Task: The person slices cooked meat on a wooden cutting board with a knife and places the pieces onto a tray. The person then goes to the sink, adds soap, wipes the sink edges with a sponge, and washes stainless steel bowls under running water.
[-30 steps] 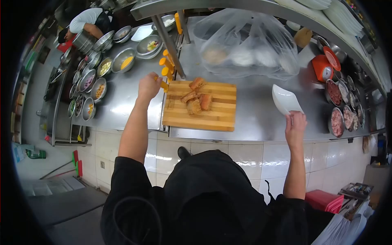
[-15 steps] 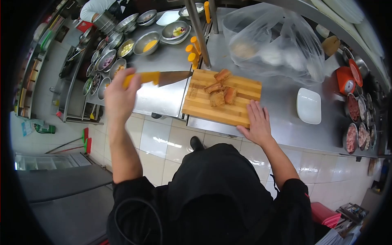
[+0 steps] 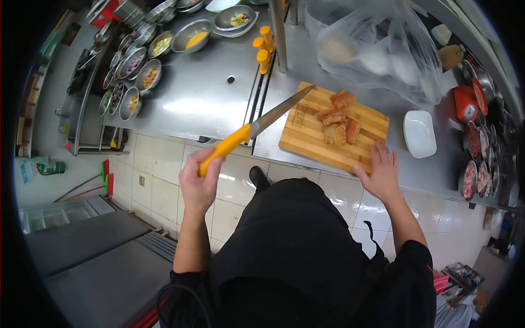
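Observation:
My left hand [image 3: 199,177] is wrapped round the yellow handle of a long knife [image 3: 279,111], whose blade points up and right, its tip over the top left corner of a striped wooden cutting board [image 3: 306,131]. Several browned chunks of meat [image 3: 335,135] lie on the board's middle and right part. On the board's lower right edge rests my right hand [image 3: 381,172], fingers spread, touching no meat. A white rectangular dish [image 3: 420,134] sits on the steel counter to the right of the board.
Yellow-handled tools [image 3: 263,57] stand upright beside a metal post [image 3: 279,35]. A large clear plastic bag [image 3: 377,52] lies behind the board. Metal bowls of chopped food [image 3: 149,76] fill the left; bowls of raw meat [image 3: 468,180] and an orange scale [image 3: 465,104] are at right.
The knife, drawn from beside the post, has come down and right in my left hand. My right hand has let go of the white dish and moved to the board, which is now turned clockwise.

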Motion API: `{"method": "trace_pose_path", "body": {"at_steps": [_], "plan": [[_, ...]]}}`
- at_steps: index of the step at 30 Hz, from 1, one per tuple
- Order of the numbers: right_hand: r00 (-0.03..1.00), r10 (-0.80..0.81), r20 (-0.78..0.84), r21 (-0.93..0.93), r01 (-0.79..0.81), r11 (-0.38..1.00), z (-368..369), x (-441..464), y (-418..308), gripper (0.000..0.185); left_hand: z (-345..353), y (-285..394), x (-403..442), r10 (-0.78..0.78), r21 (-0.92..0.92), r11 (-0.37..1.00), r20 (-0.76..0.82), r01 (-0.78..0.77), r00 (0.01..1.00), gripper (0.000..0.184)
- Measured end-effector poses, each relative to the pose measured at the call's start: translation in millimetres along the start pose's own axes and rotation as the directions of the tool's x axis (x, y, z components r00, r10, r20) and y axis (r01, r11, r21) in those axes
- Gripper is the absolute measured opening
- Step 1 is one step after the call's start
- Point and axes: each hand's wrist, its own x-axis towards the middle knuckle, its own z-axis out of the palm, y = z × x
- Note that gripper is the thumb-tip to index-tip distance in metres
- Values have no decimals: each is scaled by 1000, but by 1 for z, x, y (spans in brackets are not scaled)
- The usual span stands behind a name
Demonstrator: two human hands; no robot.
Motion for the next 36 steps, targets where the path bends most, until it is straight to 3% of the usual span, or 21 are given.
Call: {"method": "trace_pose_path", "body": {"at_steps": [3,5,6,9,10,12,16,18,20,23,28,33,36], "plan": [[944,-219,-248,122,254,959,-16,28,-14,92,3,-21,-14,-102,58,994,236,90,966,27],[925,-269,-270,145,315,938,-7,57,-15,90,8,-24,-16,-148,142,985,391,99,909,32],[912,-296,-285,156,349,924,-4,69,-15,89,13,-15,-12,-235,211,966,476,149,848,48],[977,-188,-105,285,211,935,-15,83,-18,89,30,16,6,-494,341,869,618,358,611,59],[989,-76,-124,277,108,955,-16,78,-20,88,35,14,9,-458,330,889,654,318,602,65],[974,158,-163,269,-110,957,-14,59,-23,86,42,4,8,-402,283,915,691,286,601,63],[964,208,-165,404,-126,906,-1,28,-8,77,69,-53,-4,-246,51,957,668,286,702,55],[974,168,-149,431,-89,898,13,26,0,72,63,-50,4,-296,10,910,713,413,635,56],[958,253,-138,454,-165,875,13,23,-8,70,57,-38,13,-315,-57,847,748,529,585,50],[927,295,-232,436,-172,883,17,16,-17,67,53,-40,30,-321,-48,760,840,649,438,44],[876,307,-372,416,-138,899,32,12,-19,58,45,-45,41,-271,-66,718,890,692,366,36],[851,327,-411,404,-151,902,37,18,-22,56,43,-53,42,-281,-44,723,892,689,353,33],[868,292,-403,426,-104,898,32,23,-25,56,47,-57,42,-362,107,854,825,508,434,34]]}}
